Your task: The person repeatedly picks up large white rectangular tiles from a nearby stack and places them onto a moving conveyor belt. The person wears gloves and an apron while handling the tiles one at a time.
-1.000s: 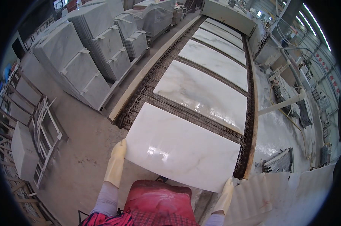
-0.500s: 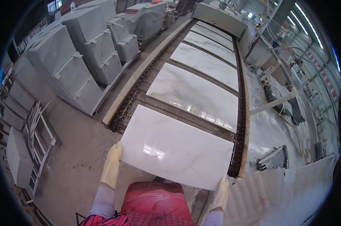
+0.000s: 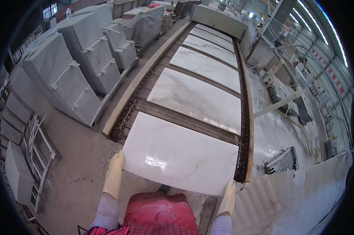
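Note:
A white polished stone slab with faint veins lies in front of me, its far part over the near end of a mesh conveyor. My left hand, in a cream rubber glove, grips the slab's near left corner. At the near right corner my right hand, gloved alike, is closed on the edge. The fingers under the slab are hidden on both sides. Farther along the conveyor lies a second slab with grey-brown veining, apart from mine.
More slabs lie in a row toward a box-shaped machine at the far end. Stacked slabs lean at the left, by a metal rack. Corrugated sheeting stands near right. A pipe crosses beyond the conveyor's right rail.
The view has shifted slightly, so the scene sits a little farther left. Both hands keep their hold on the slab's near corners, and the slab barely differs relative to the conveyor.

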{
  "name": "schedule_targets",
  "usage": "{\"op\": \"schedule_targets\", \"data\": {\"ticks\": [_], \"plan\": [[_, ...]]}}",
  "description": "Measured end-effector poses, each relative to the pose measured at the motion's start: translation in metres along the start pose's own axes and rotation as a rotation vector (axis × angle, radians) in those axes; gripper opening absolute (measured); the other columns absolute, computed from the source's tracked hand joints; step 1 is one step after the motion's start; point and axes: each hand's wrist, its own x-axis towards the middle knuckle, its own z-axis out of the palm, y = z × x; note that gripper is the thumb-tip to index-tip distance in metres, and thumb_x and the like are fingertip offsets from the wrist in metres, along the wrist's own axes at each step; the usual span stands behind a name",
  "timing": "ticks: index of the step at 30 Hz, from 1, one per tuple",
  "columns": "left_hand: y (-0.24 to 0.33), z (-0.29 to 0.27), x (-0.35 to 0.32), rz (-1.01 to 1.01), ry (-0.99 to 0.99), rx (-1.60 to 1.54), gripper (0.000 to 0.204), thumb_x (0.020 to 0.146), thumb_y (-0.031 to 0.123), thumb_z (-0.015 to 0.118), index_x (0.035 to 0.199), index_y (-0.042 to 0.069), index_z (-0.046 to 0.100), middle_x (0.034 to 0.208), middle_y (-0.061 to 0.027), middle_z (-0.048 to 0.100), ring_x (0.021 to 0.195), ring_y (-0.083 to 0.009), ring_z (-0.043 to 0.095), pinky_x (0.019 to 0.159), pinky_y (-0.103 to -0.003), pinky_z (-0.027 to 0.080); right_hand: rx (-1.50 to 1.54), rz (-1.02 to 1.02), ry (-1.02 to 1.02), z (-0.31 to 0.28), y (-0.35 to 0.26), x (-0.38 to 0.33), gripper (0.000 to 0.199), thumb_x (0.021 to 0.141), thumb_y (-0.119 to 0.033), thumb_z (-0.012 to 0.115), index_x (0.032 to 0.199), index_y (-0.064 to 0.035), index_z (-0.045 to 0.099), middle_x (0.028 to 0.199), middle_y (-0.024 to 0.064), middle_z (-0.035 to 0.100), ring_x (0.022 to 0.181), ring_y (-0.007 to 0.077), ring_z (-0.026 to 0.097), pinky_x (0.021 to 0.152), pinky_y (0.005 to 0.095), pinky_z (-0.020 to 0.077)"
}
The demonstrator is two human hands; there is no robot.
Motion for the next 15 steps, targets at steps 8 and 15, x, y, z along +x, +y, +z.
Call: {"op": "schedule_targets", "data": {"ticks": [8, 15], "plan": [[-0.007, -0.002, 0.010, 0.070, 0.027, 0.074, 0.059, 0.089, 0.048, 0.035, 0.114, 0.000, 0.057, 0.113, -0.0205, 0.059, 0.103, -0.0324, 0.058, 0.086, -0.043, 0.046, -0.011, -0.039, 0.039, 0.001, -0.009, -0.012, 0.055, 0.093, -0.047, 0.034, 0.111, -0.0013, 0.059, 0.106, 0.0229, 0.062, 0.103, 0.0358, 0.057, 0.089, 0.0411, 0.0429], [-0.009, -0.013, 0.000, -0.113, -0.314, -0.622, 0.051, 0.091, 0.044, 0.043, 0.118, 0.002, 0.053, 0.112, -0.0164, 0.059, 0.095, -0.0334, 0.060, 0.077, -0.051, 0.053, 0.795, 0.072, 0.129, 0.045, 0.100, 0.004, 0.048, 0.095, -0.043, 0.035, 0.111, -0.0043, 0.058, 0.086, 0.0135, 0.063, 0.065, 0.0254, 0.061, 0.046, 0.0331, 0.0446]]}}
